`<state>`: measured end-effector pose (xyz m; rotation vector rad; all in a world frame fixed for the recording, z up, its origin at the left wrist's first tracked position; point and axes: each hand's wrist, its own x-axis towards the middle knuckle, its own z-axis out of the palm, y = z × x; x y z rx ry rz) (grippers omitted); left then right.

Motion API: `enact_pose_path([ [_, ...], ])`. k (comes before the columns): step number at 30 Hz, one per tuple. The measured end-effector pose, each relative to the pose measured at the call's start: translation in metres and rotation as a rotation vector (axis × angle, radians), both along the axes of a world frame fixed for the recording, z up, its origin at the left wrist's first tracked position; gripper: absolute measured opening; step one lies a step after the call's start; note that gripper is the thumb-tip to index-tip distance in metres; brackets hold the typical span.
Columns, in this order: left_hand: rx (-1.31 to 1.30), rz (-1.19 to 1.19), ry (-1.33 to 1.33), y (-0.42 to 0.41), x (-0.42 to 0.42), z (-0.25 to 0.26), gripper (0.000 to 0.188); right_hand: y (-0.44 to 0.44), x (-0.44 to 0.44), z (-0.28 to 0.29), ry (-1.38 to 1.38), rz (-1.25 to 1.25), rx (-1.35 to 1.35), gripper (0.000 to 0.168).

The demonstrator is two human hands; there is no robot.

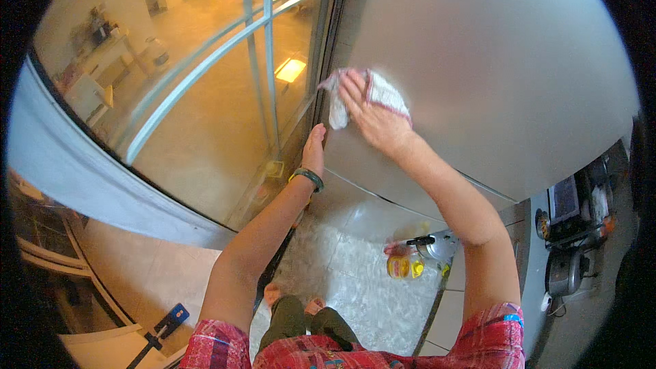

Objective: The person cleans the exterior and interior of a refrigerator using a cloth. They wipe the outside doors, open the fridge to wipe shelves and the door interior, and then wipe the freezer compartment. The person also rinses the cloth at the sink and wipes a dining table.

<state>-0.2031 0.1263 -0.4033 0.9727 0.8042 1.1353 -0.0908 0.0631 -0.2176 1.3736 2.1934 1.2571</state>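
Note:
A white cloth with a reddish edge [388,93] lies flat against a large smooth grey panel [476,61], apparently a refrigerator door. Pressing on it is my right hand [376,120], fingers spread over the cloth and part of it bunched beside them. My left hand [314,151], with a dark bangle [309,178] at the wrist, is raised with its fingers straight, by the panel's left edge and the dark frame of a glass door [225,97]. It holds nothing. Across the panel's lower part runs a curved seam.
On the floor at the panel's foot stand bottles of yellow liquid [398,266] and a metal pot with a black handle [438,245]. To the right, a counter [535,266] bears a dark appliance [564,271]. A phone on a stand [171,320] is at lower left.

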Motion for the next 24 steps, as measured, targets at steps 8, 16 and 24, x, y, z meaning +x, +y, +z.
enact_pose_path([
  [8,0.072,-0.149,-0.266,0.027,0.029,-0.041,0.049,-0.011,0.021,-0.079,0.000,-0.007,-0.052,0.053],
  [16,0.619,-0.126,0.002,0.023,0.016,-0.040,0.044,-0.018,0.039,-0.106,0.122,0.022,0.149,0.049],
  [24,0.737,0.028,0.068,0.050,0.028,-0.073,0.047,-0.142,0.143,-0.152,0.229,-0.178,0.775,0.052],
])
